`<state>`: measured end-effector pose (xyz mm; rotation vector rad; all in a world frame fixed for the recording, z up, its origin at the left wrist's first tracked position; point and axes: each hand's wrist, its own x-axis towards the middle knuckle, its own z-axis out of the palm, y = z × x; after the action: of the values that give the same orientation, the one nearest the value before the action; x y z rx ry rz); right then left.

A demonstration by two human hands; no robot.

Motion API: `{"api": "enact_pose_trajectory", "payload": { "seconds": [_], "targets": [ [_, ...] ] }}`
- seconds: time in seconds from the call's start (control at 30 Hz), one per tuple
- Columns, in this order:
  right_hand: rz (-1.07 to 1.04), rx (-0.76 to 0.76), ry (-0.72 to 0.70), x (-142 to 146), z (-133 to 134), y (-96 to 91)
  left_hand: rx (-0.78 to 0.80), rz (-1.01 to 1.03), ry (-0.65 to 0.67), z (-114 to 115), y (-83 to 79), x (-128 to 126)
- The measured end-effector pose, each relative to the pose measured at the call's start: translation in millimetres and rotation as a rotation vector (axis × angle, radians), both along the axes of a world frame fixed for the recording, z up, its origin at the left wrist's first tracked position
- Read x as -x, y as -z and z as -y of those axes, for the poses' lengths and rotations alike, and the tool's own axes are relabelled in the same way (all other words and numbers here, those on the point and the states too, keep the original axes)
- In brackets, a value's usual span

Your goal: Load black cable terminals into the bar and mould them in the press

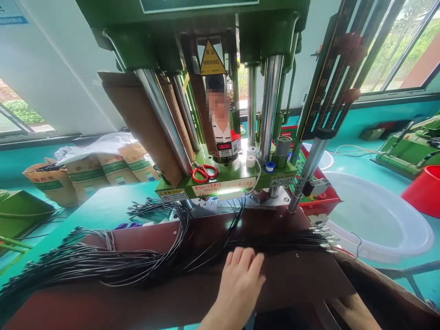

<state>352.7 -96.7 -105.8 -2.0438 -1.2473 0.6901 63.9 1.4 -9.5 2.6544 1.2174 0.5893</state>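
Note:
My left hand (241, 280) is over the brown work board, palm down, with its fingers loosely bent and nothing visible in them. Just beyond its fingertips runs a bundle of black cables (282, 242), with metal ends (325, 238) at the right. At the lower right, my right hand (352, 309) is blurred beside the board's edge, its fingers mostly hidden. A larger bunch of black cables (113, 263) spreads over the left of the brown board (165, 300). Several cables lead up to the metal mould area (220, 208) under the machine.
The green press (137, 46) stands straight ahead with steel columns. Red-handled scissors (204, 173) and a blue-and-white tape roll (270, 166) lie on its ledge. Paper sacks (85, 174) stand at the left. A white tub (381, 220) and red bucket (424, 192) are at the right.

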Motion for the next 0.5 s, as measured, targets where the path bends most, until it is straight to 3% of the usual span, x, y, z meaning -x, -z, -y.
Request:
{"api": "enact_pose_trajectory", "payload": {
  "seconds": [0.07, 0.17, 0.3, 0.37, 0.5],
  "targets": [
    [0.064, -0.016, -0.024, -5.4, 1.7, 3.9, -0.094, -0.088, -0.017, -23.0, -5.4, -27.9],
    [0.183, -0.018, -0.061, -11.4, 5.9, 5.5, -0.047, -0.249, 0.026, -46.9, -6.2, -50.9],
    [0.251, -0.028, -0.182, -13.6, 10.6, -4.3, 0.003, -0.390, 0.246, -62.4, -2.4, -57.3],
    [0.253, -0.024, -0.230, -13.5, 12.5, -13.4, -0.020, -0.392, 0.323, -65.8, -5.3, -54.7],
    [0.220, 0.017, -0.294, -13.3, 19.2, -35.5, 0.052, -0.136, 0.246, -67.7, -24.6, -43.3]
  ]
}}
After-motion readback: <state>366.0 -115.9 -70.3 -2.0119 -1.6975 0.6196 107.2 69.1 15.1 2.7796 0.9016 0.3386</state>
